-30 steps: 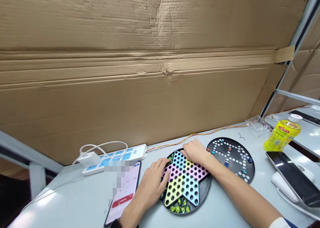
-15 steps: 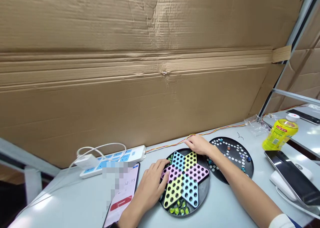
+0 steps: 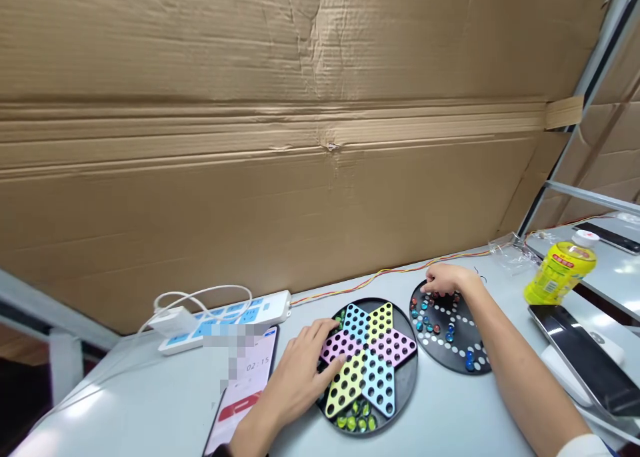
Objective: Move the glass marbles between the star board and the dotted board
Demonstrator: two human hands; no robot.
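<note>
The black round tray [image 3: 453,350] of coloured glass marbles [image 3: 425,321] lay just right of the pastel star-shaped hole board [image 3: 373,360], under the right hand [image 3: 447,280], which was bunched at its far rim, gripping or not I couldn't tell, while the left hand [image 3: 300,370] lay flat and open on the star.

A pale tabletop [image 3: 150,403] is shown. Star board [image 3: 370,357], black board [image 3: 440,350], phone [image 3: 245,383], power strip [image 3: 225,313] and bottle [image 3: 557,273] are spread across it.

star board [image 3: 367,359] left, round board [image 3: 450,330] right (touching)
</note>
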